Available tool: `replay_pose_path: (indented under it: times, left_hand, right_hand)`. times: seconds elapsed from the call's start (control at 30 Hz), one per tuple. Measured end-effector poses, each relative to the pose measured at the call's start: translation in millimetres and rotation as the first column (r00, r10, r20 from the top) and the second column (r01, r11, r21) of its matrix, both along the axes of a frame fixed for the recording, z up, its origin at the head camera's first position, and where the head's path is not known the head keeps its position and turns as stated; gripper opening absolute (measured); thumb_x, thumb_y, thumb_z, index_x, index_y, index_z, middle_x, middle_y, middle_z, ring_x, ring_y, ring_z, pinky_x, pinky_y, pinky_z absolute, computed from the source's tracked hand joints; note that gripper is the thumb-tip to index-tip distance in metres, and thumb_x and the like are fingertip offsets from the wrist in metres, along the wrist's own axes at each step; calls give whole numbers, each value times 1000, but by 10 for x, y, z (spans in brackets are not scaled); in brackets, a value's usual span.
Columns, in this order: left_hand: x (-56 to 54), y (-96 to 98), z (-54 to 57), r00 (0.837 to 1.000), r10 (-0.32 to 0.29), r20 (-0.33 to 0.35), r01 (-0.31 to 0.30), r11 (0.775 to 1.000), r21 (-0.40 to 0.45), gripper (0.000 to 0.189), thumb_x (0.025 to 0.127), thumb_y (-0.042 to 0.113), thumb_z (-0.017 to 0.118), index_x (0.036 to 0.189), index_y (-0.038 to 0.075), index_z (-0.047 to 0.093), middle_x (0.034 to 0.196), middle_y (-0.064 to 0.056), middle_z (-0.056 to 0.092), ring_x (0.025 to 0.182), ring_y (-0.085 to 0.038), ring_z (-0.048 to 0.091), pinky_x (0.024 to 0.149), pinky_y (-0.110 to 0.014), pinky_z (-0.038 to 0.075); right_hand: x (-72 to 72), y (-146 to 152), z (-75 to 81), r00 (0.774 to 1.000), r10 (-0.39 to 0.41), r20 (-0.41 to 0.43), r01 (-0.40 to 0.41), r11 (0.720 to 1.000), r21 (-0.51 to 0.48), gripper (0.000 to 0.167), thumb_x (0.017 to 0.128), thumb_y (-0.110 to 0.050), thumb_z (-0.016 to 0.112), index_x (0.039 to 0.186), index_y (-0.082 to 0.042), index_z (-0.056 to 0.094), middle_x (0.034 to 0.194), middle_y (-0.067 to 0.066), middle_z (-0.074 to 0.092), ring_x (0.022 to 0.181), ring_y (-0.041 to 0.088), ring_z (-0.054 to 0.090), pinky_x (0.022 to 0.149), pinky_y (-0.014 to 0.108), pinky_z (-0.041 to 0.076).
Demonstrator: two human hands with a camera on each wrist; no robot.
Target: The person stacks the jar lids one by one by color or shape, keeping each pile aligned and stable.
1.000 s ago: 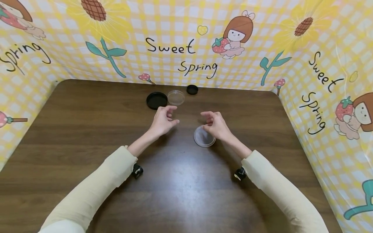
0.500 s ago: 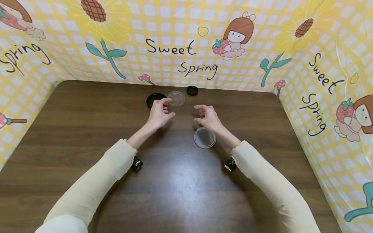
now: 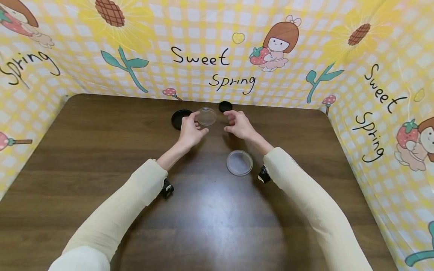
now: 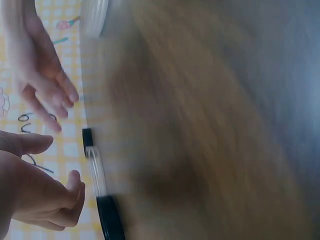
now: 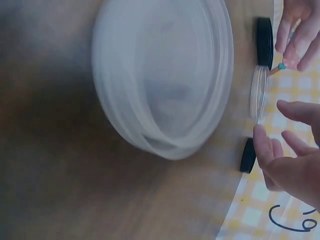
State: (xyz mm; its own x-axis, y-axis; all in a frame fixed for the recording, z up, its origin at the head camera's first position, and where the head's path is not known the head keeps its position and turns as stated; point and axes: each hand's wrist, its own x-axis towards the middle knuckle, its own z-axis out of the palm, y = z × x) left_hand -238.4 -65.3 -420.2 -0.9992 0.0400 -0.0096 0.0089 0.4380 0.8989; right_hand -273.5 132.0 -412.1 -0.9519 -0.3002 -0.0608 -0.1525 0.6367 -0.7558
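My left hand (image 3: 191,130) hovers over the near right side of a large black round lid (image 3: 179,122), partly covering it. Its fingers are loosely bent with a gap to the thumb, and nothing is in them. A shallow clear round dish (image 3: 206,117) lies just right of that lid. My right hand (image 3: 240,125) is in the air just in front of a small black round lid (image 3: 225,106), fingers relaxed and thumb apart, holding nothing. Nearer to me stands a wider clear plastic round container (image 3: 239,163), seen large in the right wrist view, with neither hand touching it.
All the pieces are on a brown wood-grain table (image 3: 217,226). A yellow checked cloth (image 3: 200,22) with printed figures rises along the back and both sides, close behind the lids.
My right hand has gone forward and slightly left, from over the clear container to near the small black lid. The left hand has shifted a little forward. The pieces stay where they were.
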Motion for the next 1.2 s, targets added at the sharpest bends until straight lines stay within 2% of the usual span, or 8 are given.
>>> replay_pose_path:
  times: [0.2,0.37,0.57,0.83,1.07,1.2]
  left_hand:
    - [76,151,-32,996,10,92,-16,998,57,79,85,3,71,150,-1,25,133,-24,33,116,-33,51,97,-35,46]
    - [85,215,-48,994,9,107,-14,999,50,85,85,3,71,152,-1,19,138,-26,26,119,-33,49,97,-35,45]
    - [49,185,-77,993,22,113,-26,999,36,83,86,3,70,151,0,20,139,-26,27,118,-33,49,97,-35,45]
    - [44,148,-105,992,-36,122,37,999,-7,73,89,1,65,150,-2,24,137,-24,36,119,-32,51,97,-35,46]
    - [66,87,-114,994,-43,101,46,998,-35,69,89,-1,64,148,-2,29,133,-23,41,118,-31,52,97,-34,46]
    - [76,47,-114,992,-49,116,54,998,-41,68,89,-1,64,148,-2,29,132,-22,42,118,-31,52,97,-34,46]
  right_hand:
    - [-186,-39,2,998,64,25,-64,997,34,57,87,0,69,139,-1,47,125,20,43,113,32,52,93,37,46]
    - [-322,-110,-6,991,129,18,-130,990,60,58,87,1,68,140,-1,46,131,19,41,117,32,50,96,35,45]
    - [-464,-181,-29,977,210,36,-213,972,96,58,88,5,65,142,-2,45,138,19,36,123,32,44,94,33,47]
    - [-569,-213,-59,957,288,41,-291,948,132,58,88,7,64,142,-2,44,145,19,29,124,31,40,93,34,48]
    - [-628,-273,-106,931,365,34,-366,923,118,67,85,4,70,145,-2,40,150,20,23,116,33,43,91,37,48]
    - [-667,-340,-132,924,382,31,-382,909,168,69,85,-1,71,146,-4,38,150,19,23,115,33,43,90,37,48]
